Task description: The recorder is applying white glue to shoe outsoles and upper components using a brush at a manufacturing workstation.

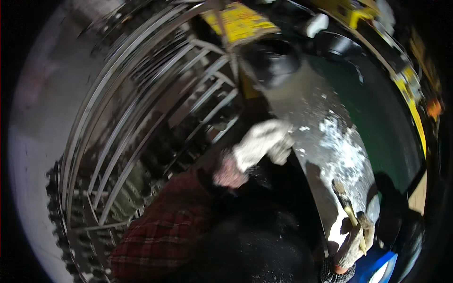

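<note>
My right hand (357, 241), in a pale work glove, is closed round the light handle of a paintbrush (348, 207). The brush's bristles point away from me, at the near part of a grey worktop (311, 177) smeared with a white substance (342, 151). My left hand (264, 141), also gloved, hangs near the worktop's left edge. Motion smears its fingers, and I see nothing I can make out in them. A red plaid sleeve covers my left arm.
A metal-barred rack (127, 127) stands at the left, with rows of dark parts below it. Beyond the worktop are a black bowl (271, 63), a second black bowl (337, 45) and a yellow box (238, 22). Something blue (380, 266) lies at the lower right.
</note>
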A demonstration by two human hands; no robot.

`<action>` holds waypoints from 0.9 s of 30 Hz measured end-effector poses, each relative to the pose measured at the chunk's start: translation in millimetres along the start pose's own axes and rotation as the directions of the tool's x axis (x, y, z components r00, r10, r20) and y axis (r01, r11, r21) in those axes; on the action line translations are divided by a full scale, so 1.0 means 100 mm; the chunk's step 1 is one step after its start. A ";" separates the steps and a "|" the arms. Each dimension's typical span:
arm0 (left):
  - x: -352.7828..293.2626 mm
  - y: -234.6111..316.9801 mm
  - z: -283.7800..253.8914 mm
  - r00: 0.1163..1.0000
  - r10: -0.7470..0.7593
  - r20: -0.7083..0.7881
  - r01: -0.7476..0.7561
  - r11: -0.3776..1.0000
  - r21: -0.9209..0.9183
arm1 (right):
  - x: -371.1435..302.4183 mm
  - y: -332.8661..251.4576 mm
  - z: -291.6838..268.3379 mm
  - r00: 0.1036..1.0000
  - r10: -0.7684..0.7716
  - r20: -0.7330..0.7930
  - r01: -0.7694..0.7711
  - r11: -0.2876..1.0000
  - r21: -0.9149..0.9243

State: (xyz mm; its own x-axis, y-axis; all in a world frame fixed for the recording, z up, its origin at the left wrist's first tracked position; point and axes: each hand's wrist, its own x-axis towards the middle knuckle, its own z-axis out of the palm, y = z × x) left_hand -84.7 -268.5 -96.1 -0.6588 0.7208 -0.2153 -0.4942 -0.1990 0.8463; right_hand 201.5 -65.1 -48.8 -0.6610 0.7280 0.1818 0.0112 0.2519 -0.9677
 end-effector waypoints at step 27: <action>-1.38 0.33 -2.88 0.283 0.275 -0.919 0.694 0.602 0.394 | -0.07 -0.53 0.79 0.994 0.087 0.062 -0.082 0.993 -0.084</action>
State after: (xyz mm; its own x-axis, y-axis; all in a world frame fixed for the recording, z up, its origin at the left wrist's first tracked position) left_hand -173.4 -565.4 -179.3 -0.8437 -0.4604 -0.2759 -0.5313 0.6427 0.5520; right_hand 146.3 -133.7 -12.9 -0.7031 0.7059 0.0857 0.1280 0.2441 -0.9613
